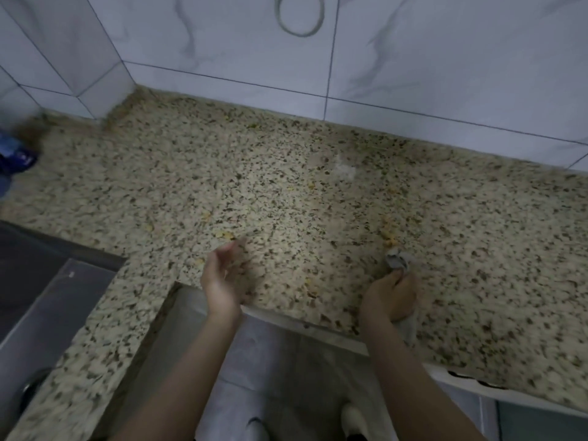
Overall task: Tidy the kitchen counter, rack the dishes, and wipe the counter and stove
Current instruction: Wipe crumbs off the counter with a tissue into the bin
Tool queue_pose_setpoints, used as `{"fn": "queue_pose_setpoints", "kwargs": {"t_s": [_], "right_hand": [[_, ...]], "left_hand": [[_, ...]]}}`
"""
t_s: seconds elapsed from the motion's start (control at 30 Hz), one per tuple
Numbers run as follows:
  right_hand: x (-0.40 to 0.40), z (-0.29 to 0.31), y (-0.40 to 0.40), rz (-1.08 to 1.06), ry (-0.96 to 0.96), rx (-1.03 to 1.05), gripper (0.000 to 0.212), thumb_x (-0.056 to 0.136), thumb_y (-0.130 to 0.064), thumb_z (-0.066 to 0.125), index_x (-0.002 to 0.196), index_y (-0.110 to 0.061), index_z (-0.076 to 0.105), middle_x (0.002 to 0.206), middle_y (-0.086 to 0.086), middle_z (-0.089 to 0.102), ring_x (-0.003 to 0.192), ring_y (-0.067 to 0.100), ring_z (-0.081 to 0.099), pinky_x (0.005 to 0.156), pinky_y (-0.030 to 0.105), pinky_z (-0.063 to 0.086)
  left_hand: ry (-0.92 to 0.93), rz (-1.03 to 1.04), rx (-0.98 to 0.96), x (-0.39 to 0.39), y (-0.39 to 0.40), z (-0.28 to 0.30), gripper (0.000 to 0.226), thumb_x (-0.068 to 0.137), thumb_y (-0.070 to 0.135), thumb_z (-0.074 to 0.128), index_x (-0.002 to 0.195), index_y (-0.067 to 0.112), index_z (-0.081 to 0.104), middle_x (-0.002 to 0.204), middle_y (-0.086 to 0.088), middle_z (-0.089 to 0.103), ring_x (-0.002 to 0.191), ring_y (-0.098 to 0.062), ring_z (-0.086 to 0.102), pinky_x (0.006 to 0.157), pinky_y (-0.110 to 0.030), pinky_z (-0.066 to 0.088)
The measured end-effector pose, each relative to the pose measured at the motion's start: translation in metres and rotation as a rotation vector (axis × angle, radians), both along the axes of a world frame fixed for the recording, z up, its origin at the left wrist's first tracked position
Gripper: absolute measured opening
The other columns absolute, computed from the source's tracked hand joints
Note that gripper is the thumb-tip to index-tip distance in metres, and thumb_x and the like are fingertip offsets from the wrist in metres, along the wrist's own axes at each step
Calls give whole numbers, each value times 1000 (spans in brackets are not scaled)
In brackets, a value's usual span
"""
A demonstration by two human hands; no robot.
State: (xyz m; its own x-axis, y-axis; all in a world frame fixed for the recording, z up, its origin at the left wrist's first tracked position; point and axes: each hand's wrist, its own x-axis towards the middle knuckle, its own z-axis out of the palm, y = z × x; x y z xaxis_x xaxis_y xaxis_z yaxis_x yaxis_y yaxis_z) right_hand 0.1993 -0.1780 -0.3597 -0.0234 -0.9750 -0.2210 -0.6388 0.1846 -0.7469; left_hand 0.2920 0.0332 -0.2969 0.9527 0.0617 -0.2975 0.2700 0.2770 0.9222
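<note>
A speckled granite counter [286,173] fills the view, with small yellow crumbs [224,234] scattered near its front. My right hand [389,296] grips a bunched grey cloth [397,261] at the counter's front edge, and the cloth's tail hangs below the fist. My left hand [222,278] hovers at the front edge, palm turned sideways, fingers relaxed and blurred, holding nothing. A pale smear [345,170] shows on the stone further back.
Marbled white wall tiles [413,74] back the counter, with a grey hose loop [299,17] hanging on them. A steel sink [35,281] lies at the left. A blue packet [14,154] sits at the far left edge. Floor tiles and feet [353,418] appear below.
</note>
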Motion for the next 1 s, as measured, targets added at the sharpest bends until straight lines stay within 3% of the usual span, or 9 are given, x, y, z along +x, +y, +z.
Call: {"fn": "queue_pose_setpoints", "kwargs": {"t_s": [0.1,0.17,0.3,0.37,0.43,0.57,0.8,0.93,1.0], "right_hand": [[42,4,4,-75,-129,107,43,102,-31,28,139,-15,43,142,10,46,128,28,44,110,42,30],[65,10,8,-44,-427,252,43,100,-35,31,138,-20,43,146,6,42,129,24,42,110,40,32],[77,25,5,-44,-888,378,26,98,-34,47,114,-19,62,101,-4,64,76,5,56,75,19,47],[70,33,2,-106,-899,448,27,100,-36,41,95,-19,62,68,-5,60,56,8,51,52,18,45],[61,38,0,-55,-893,429,31,102,-35,36,97,-17,61,61,-5,61,55,11,55,53,20,46],[54,51,3,3,-857,377,43,102,-34,34,135,-11,48,120,3,57,102,18,55,97,33,44],[100,77,35,87,-778,453,45,101,-37,38,136,-11,47,132,3,53,119,22,53,101,35,44],[130,82,52,129,-770,554,45,100,-43,37,131,-15,53,112,2,61,90,19,62,81,31,50],[147,86,60,220,-731,556,39,99,-44,36,106,-16,63,94,6,61,76,22,58,70,32,50]], "left_hand": [[-6,-4,-49,19,30,-5,37,103,22,24,89,14,59,85,10,72,82,4,66,77,-17,49],[-10,-23,-54,33,46,-9,39,103,23,24,91,14,60,86,11,73,87,0,66,81,-20,49],[39,-80,-21,52,63,-13,40,102,29,27,105,9,61,116,-8,63,112,-17,57,99,-33,40],[28,-88,-8,58,64,-14,41,102,29,26,104,10,62,118,-8,62,108,-14,58,91,-30,41],[35,-98,-8,62,62,-13,45,103,30,25,111,6,61,121,-8,62,107,-13,58,87,-29,42],[63,-54,-59,66,56,-6,46,104,29,25,117,0,58,122,-11,61,107,-16,59,90,-30,45],[20,98,-74,87,92,13,41,103,28,27,102,12,64,121,-12,62,117,-24,56,102,-37,41],[-2,191,-72,105,112,26,39,103,25,27,90,16,63,104,-2,67,96,-10,62,93,-34,43],[4,232,-88,116,115,32,36,103,23,28,90,13,60,103,-1,64,101,-17,59,100,-40,42]]}}
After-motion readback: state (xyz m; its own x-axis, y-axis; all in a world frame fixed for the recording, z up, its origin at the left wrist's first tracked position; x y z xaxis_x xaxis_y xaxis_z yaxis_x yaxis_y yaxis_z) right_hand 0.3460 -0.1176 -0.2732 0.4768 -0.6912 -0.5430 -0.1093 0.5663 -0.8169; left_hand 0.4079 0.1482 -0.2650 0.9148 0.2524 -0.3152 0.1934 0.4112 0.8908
